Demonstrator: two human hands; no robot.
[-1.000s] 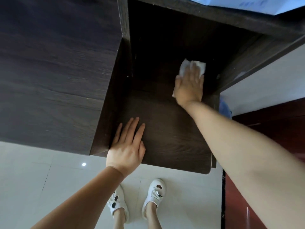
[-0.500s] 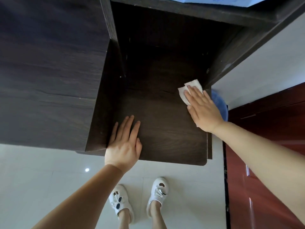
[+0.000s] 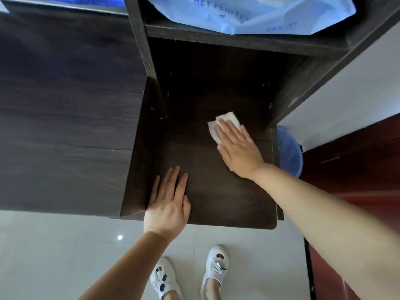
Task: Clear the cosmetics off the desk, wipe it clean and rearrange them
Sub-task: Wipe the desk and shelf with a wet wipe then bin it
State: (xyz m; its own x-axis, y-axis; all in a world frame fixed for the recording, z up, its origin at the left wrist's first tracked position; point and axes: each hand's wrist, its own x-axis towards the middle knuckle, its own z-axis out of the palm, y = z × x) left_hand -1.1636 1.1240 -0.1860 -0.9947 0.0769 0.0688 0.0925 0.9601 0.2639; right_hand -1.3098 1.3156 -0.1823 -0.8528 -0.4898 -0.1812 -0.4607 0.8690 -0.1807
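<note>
Dark brown wood-grain desk (image 3: pixel 216 191) stood bare over a pale tiled floor (image 3: pixel 54 256), beside a blue plastic bin (image 3: pixel 289 148). Left hand (image 3: pixel 167 204) lay flat near the front edge, fingers extended, grasping nothing. Right hand (image 3: pixel 238 148), fingers straight, pressed a white folded wipe (image 3: pixel 218 124) onto the desk's right rear area.

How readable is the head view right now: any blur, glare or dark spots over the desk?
Head view: the wipe and right hand are sharp; the desk is evenly lit in front, but the recess behind falls into shadow; one small glare spot on the floor; wide-angle bending slants the shelf edges, and the top left corner is smeared.
</note>
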